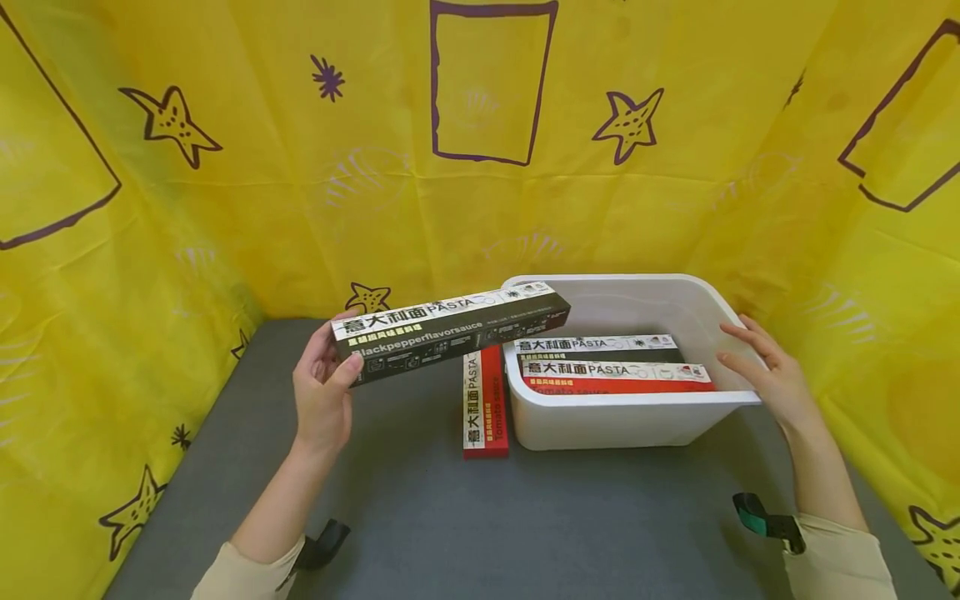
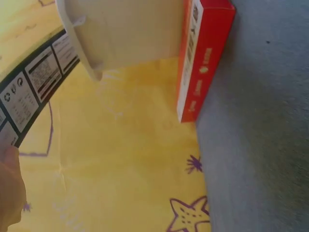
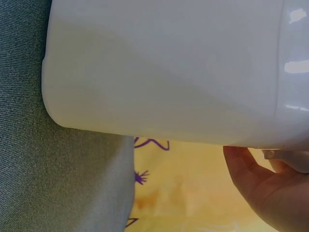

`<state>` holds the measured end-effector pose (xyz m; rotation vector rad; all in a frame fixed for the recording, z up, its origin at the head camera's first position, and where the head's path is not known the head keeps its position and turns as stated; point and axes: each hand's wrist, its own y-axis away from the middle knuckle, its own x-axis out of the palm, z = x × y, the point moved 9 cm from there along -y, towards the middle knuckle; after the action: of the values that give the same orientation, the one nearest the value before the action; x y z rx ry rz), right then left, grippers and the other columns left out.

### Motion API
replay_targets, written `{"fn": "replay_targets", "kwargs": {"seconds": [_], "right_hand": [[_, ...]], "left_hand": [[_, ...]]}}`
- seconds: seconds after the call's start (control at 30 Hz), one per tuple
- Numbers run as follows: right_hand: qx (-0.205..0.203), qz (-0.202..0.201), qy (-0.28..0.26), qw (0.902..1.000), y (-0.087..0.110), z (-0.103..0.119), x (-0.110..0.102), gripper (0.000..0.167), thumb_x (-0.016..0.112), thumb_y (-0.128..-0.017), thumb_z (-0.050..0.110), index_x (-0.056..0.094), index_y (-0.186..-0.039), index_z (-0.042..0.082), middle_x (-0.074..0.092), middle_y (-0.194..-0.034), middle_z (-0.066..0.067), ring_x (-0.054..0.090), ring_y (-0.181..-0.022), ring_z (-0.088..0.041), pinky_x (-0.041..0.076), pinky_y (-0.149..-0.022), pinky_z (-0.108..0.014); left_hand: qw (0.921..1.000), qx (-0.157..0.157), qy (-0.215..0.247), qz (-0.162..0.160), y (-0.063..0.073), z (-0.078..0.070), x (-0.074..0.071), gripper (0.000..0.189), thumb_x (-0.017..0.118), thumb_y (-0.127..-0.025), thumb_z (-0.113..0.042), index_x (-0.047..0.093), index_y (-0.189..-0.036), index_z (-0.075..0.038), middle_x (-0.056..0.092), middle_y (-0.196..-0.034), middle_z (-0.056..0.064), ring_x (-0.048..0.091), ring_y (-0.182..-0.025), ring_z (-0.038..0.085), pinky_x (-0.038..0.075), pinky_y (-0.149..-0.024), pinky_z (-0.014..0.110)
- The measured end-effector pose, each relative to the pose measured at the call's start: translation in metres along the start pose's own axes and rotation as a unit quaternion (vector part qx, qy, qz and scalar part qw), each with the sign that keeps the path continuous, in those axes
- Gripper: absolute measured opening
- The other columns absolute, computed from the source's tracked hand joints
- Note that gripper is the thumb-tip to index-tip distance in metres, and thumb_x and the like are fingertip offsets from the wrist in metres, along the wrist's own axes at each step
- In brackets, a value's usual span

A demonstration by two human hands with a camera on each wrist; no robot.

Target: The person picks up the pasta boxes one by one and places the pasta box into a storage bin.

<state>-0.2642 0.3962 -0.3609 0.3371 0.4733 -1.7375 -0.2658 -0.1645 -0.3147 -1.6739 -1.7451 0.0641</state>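
Note:
My left hand [image 1: 326, 392] grips the near-left end of a black-and-white pasta box [image 1: 450, 329] labelled black pepper flavor sauce. The box is tilted, its far end higher and overlapping the left rim of a white plastic bin [image 1: 607, 425]. At the bin's right side my right hand [image 1: 772, 375] holds the rim, with part of the hand below it in the right wrist view. Inside the bin lie another black pasta box [image 1: 600, 343] and a red tomato sauce pasta box [image 1: 615, 379]. A second red pasta box [image 1: 486, 408] lies on the table against the bin's left side.
The grey table [image 1: 420, 517] reaches back to a yellow cloth [image 1: 480, 217] with purple drawings, which encloses the back and both sides. Dark straps [image 1: 322, 546] hang by the wrists.

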Motion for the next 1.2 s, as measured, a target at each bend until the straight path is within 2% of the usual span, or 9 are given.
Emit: {"fn": "replay_targets", "kwargs": {"seconds": [0.1, 0.23, 0.53, 0.77, 0.97, 1.2], "right_hand": [[-0.001, 0.000, 0.000, 1.0000, -0.001, 0.001, 0.000, 0.052, 0.059, -0.097, 0.030, 0.047, -0.147, 0.021, 0.017, -0.162, -0.001, 0.009, -0.147, -0.031, 0.003, -0.113, -0.060], [0.001, 0.001, 0.002, 1.0000, -0.002, 0.001, 0.000, 0.052, 0.059, -0.097, 0.029, 0.046, -0.147, 0.020, 0.016, -0.162, -0.005, 0.009, -0.147, -0.034, 0.003, -0.112, -0.063], [-0.002, 0.001, -0.003, 1.0000, -0.003, 0.000, 0.000, 0.052, 0.058, -0.097, 0.026, 0.046, -0.147, 0.019, 0.015, -0.162, -0.008, 0.008, -0.147, -0.035, 0.003, -0.112, -0.063], [0.000, 0.001, 0.000, 1.0000, -0.002, 0.000, 0.000, 0.052, 0.058, -0.097, 0.027, 0.046, -0.147, 0.019, 0.015, -0.162, -0.008, 0.009, -0.147, -0.036, 0.003, -0.112, -0.064], [0.001, -0.002, 0.002, 1.0000, -0.002, 0.000, 0.000, 0.052, 0.058, -0.097, 0.028, 0.046, -0.147, 0.020, 0.016, -0.162, -0.007, 0.010, -0.147, -0.034, 0.004, -0.112, -0.061], [0.000, -0.004, 0.001, 1.0000, 0.000, 0.001, 0.000, 0.051, 0.058, -0.097, 0.028, 0.047, -0.146, 0.022, 0.017, -0.162, -0.005, 0.011, -0.147, -0.033, 0.006, -0.114, -0.058]], "left_hand": [[0.9990, 0.012, -0.020, 0.037, -0.003, 0.003, 0.015, 0.048, 0.058, -0.077, 0.005, 0.058, -0.125, 0.005, 0.061, -0.115, 0.013, 0.057, -0.097, 0.021, 0.052, -0.076, 0.024], [0.9959, 0.006, -0.047, 0.077, -0.008, 0.013, 0.029, 0.051, 0.060, -0.077, 0.007, 0.054, -0.128, 0.009, 0.059, -0.120, 0.014, 0.056, -0.102, 0.023, 0.053, -0.081, 0.026], [0.9904, -0.016, -0.088, 0.105, -0.022, 0.035, 0.051, 0.057, 0.066, -0.078, 0.000, 0.049, -0.131, 0.012, 0.048, -0.130, 0.018, 0.056, -0.105, 0.024, 0.054, -0.081, 0.027], [0.9848, -0.038, -0.108, 0.131, -0.031, 0.051, 0.066, 0.055, 0.070, -0.078, -0.001, 0.053, -0.130, 0.007, 0.049, -0.125, 0.010, 0.058, -0.104, 0.025, 0.055, -0.082, 0.029], [0.9767, -0.036, -0.131, 0.166, -0.035, 0.061, 0.081, 0.058, 0.074, -0.075, -0.003, 0.055, -0.129, 0.007, 0.048, -0.121, 0.010, 0.056, -0.104, 0.025, 0.055, -0.082, 0.029], [0.9662, -0.051, -0.155, 0.200, -0.038, 0.070, 0.094, 0.056, 0.076, -0.076, -0.001, 0.058, -0.129, 0.000, 0.048, -0.122, 0.011, 0.057, -0.103, 0.025, 0.056, -0.081, 0.034]]}}
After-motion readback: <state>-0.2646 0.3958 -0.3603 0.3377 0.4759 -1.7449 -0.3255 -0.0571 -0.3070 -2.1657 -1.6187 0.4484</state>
